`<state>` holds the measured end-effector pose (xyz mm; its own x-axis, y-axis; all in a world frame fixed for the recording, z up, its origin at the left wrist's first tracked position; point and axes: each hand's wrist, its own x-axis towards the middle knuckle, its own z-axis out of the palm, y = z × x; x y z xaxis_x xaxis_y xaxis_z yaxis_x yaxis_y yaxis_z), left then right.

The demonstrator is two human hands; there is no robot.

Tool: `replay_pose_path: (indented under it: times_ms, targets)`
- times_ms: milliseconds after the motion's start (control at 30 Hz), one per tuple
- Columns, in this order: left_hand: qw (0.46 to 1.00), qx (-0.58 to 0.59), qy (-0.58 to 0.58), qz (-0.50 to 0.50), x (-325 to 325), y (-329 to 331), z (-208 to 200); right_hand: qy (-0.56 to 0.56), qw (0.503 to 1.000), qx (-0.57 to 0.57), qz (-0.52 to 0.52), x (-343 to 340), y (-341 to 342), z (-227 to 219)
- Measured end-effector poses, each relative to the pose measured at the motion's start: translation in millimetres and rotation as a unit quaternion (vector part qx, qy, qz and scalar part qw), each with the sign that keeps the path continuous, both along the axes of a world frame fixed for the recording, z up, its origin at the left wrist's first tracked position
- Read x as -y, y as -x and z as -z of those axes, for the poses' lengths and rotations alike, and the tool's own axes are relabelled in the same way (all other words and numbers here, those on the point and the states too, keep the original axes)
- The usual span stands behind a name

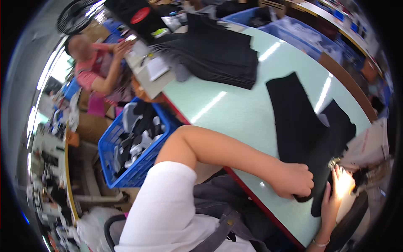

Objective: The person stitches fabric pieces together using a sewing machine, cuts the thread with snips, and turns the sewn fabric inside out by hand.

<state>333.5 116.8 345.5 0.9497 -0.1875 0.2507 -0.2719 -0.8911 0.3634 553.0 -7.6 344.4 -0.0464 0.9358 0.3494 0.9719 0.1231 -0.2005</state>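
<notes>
A pair of black trousers (300, 122) lies spread on the pale green table, with its near end beside a sewing machine (364, 147). My left hand (291, 180) is closed in a fist at the near edge of the trousers, gripping the cloth there. Under the machine's bright lamp, my right hand (338, 185) lies with fingers stretched out, close to the metal needle area (333, 163). It rests at the trousers' right edge, and the glare hides part of it. A pile of black trouser pieces (214, 54) is stacked at the table's far left.
The green table (210, 109) has a red front edge. To its left stands a blue basket (126, 180) full of black, grey and white cloth. A person (94, 71) works at the far left. Blue bins (285, 35) line the far side behind a brown board (348, 84).
</notes>
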Motion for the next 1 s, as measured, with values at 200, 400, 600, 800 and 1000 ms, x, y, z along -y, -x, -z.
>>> replay_pose_path:
  times_ms: [200, 400, 600, 800, 1000]
  targets:
    - [0.941, -0.227, 0.242, 0.058, -33.9, -15.6, -23.9, 0.005, 0.998, -0.052, 0.015, 5.4, 8.5, -17.0]
    - [0.951, -0.215, 0.217, 0.049, -34.6, -5.7, -32.3, -0.029, 0.997, -0.065, 0.015, 2.3, 7.7, -12.5]
    - [0.951, -0.171, 0.258, 0.004, -32.7, -1.5, -33.1, 0.012, 0.998, -0.056, 0.029, 6.9, 2.3, -10.1]
    - [0.972, -0.190, 0.134, 0.039, -21.2, 1.5, -34.5, 0.056, 0.996, -0.044, 0.049, 9.6, 4.6, -9.8]
    - [0.965, -0.165, 0.202, 0.032, -27.9, 2.3, -31.3, 0.051, 0.995, -0.076, 0.027, 8.1, 6.1, -10.0]
